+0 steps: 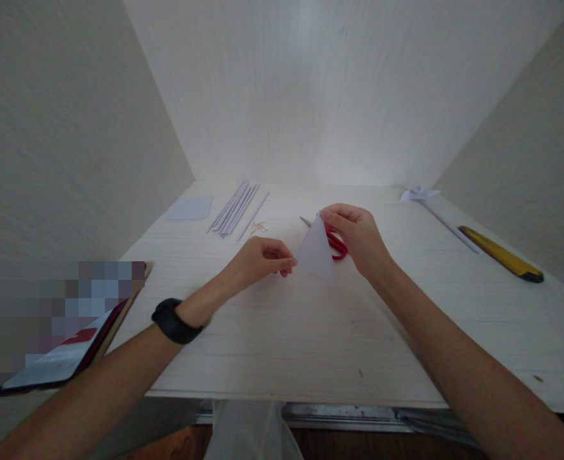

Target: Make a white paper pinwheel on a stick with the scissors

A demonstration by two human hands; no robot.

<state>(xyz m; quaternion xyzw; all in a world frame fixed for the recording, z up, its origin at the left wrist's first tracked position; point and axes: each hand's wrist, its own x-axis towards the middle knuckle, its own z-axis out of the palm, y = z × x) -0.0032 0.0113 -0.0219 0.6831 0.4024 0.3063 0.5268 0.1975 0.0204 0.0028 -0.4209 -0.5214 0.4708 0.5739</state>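
A white sheet of paper (316, 252), seen as a triangle, is held up between my two hands above the table. My left hand (267, 257) pinches its left corner between thumb and fingers. At its top corner, the thumb and fingers of my right hand (351, 227) are closed on the paper. Red-handled scissors (338, 244) lie behind the sheet, partly hidden by it and by my right hand, with the blade tip showing to the left. Close behind my left hand is a small pile of thin tan sticks (259, 226).
Several thin white paper sticks (234, 209) lie at the back left, beside a stack of white paper (190, 208). A white pinwheel (420, 194) on a stick and a yellow-and-black cutter (499, 253) lie at the right. A tablet-like device (90, 348) stands at the left edge.
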